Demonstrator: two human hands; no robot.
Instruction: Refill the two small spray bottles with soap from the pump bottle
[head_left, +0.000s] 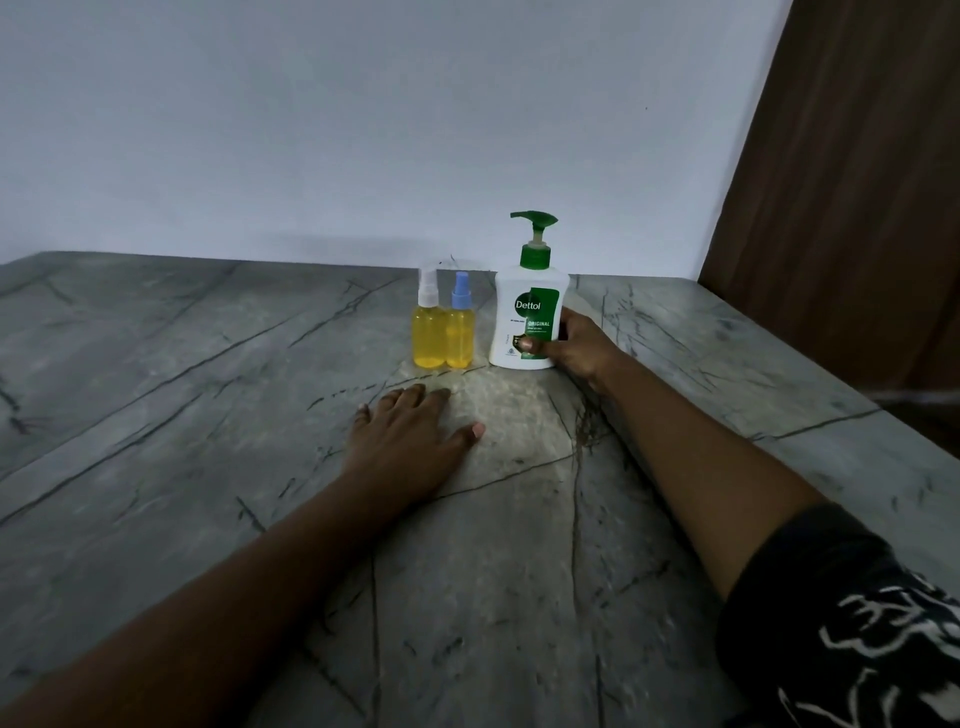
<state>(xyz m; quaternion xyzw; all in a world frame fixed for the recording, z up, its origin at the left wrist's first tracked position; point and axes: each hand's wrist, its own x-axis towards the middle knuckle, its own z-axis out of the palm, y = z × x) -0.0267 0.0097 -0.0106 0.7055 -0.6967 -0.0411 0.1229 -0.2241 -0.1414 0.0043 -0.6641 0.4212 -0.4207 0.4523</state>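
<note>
A white pump bottle (525, 306) with a green pump head and green label stands upright near the back of the grey marble table (208, 415). My right hand (574, 347) grips its lower right side, thumb across the front. Just left of it stand two small spray bottles side by side, touching, both holding yellow liquid: one with a clear white sprayer (429, 332) and one with a blue sprayer (460, 335). My left hand (410, 436) rests flat on the table in front of the spray bottles, fingers straight, holding nothing.
A pale wall rises behind the table's back edge. A brown wooden panel (852, 182) stands at the right, past the table's right edge. Dark vein lines cross the marble surface.
</note>
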